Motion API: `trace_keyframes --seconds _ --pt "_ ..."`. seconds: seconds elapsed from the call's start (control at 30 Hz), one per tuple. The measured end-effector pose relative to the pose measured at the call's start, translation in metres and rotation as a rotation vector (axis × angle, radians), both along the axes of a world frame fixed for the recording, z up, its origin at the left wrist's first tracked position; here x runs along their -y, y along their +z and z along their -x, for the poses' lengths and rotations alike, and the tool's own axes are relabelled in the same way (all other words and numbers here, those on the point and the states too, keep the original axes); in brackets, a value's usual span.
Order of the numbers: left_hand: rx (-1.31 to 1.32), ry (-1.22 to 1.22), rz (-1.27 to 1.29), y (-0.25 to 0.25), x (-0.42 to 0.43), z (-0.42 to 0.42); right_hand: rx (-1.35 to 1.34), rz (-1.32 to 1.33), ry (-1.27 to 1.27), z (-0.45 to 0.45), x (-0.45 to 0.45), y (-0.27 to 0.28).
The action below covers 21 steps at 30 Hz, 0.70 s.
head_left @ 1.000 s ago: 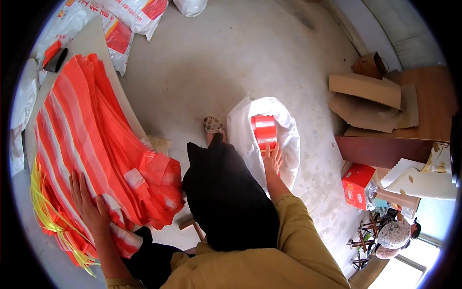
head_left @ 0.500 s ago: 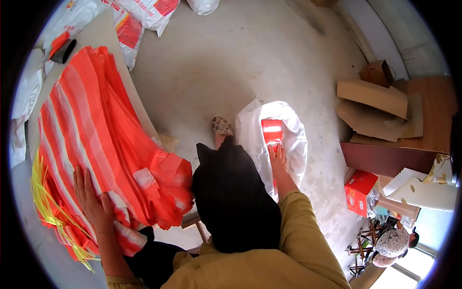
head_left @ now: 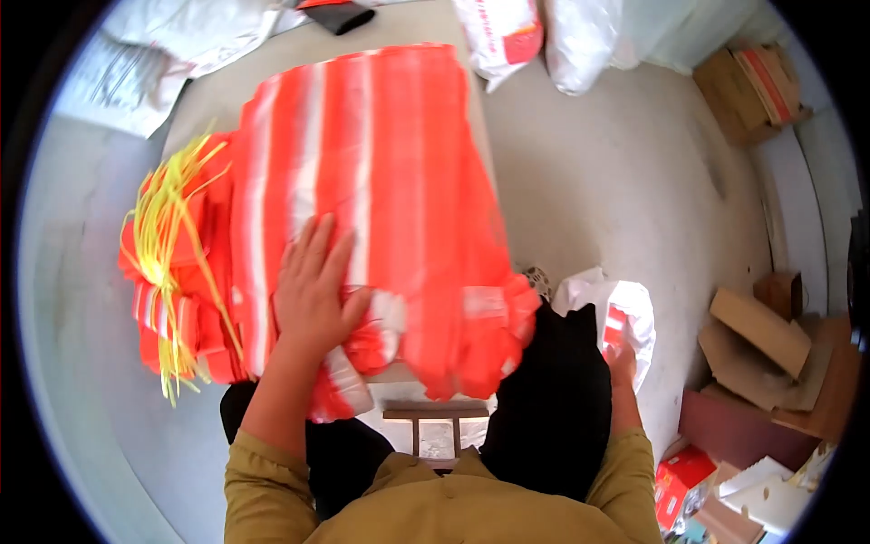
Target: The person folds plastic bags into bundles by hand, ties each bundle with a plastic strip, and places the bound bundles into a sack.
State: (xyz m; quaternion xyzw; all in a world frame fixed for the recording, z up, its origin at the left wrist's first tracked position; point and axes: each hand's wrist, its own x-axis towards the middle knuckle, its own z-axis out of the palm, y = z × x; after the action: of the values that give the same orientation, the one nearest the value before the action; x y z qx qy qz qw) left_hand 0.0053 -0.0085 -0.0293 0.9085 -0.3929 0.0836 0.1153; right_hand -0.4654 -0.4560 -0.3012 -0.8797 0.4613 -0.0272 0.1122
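Note:
My left hand lies flat, fingers spread, on a thick stack of red-and-white striped plastic bags. The stack covers much of the table in front of me, and its lower edge is crumpled. At its left are folded red bundles with a tuft of yellow plastic strings across them. Down at my right side, my right hand reaches into the mouth of a white sack on the floor. A red-and-white item shows inside it, by my fingertips. The grip of these fingers is not clear.
A red and black object lies at the table's far edge. White printed sacks stand beyond it. Opened cardboard boxes and a red carton are at the right. A wooden stool frame shows between my legs.
My view has swung left toward the table, so the stack now appears nearer the middle. My left hand stays flat on the stack. My right hand is still at the white sack.

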Motion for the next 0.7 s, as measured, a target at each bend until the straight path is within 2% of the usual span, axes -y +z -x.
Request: trace_keyframes --seconds 0.07,0.13,0.17,0.2,0.27,0.33,0.37,0.43,0.53,0.63,0.7 --pt "-0.05 -0.004 0.042 0.003 -0.001 -0.001 0.158 -0.098 -0.043 -0.016 0.028 0.02" --pt "-0.139 -0.05 0.097 0.01 -0.007 -0.005 0.303 -0.158 -0.089 -0.078 0.022 0.092" --pt "-0.244 -0.084 0.207 0.009 -0.014 -0.009 0.447 -0.237 -0.093 -0.103 0.025 0.111" --pt "-0.347 -0.126 0.391 0.009 -0.019 -0.016 0.526 -0.207 0.007 -0.137 0.014 0.144" --pt "-0.473 -0.035 0.649 0.015 -0.031 -0.016 0.708 -0.382 0.109 -0.2 -0.011 0.197" --pt "-0.616 0.01 0.882 0.023 -0.047 -0.022 0.735 -0.512 0.283 -0.259 -0.065 0.259" --pt "-0.687 0.031 1.0 0.027 -0.054 -0.024 0.639 -0.462 0.436 -0.282 -0.096 0.285" --pt "-0.736 0.124 1.042 0.035 -0.069 -0.029 0.5 -0.374 0.796 -0.321 -0.161 0.326" --pt "-0.802 0.198 1.124 0.033 -0.085 -0.037 0.394 -0.307 1.33 -0.371 -0.231 0.335" --pt "-0.887 0.191 1.171 0.027 -0.094 -0.041 0.288 -0.317 1.408 -0.403 -0.274 0.334" --pt "-0.882 0.169 1.031 0.03 -0.097 -0.039 0.308 -0.363 1.355 -0.418 -0.275 0.314"
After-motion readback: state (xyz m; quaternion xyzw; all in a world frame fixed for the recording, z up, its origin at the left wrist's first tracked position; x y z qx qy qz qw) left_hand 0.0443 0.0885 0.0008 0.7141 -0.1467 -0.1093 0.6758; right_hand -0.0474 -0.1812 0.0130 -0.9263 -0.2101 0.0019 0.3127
